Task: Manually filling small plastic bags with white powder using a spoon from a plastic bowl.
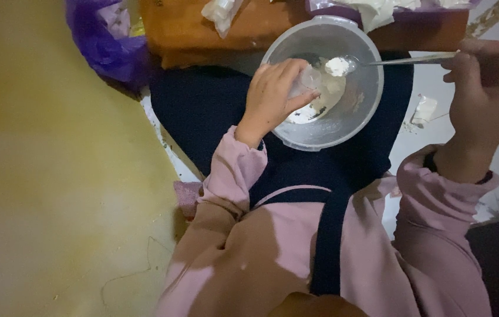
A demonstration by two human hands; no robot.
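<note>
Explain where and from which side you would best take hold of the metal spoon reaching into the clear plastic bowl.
Probably the far end of the spoon handle, from the right. The handle juts past the bowl rim there, where the right hand holds it; its loaded tip lies inside.

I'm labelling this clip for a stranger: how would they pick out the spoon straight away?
Find the clear plastic bowl resting on the dark lap. The spoon reaches into it from the right, its handle in the right hand. It is the only long metal thing, carrying white paste, unlike the small clear cup the left hand holds.
</note>
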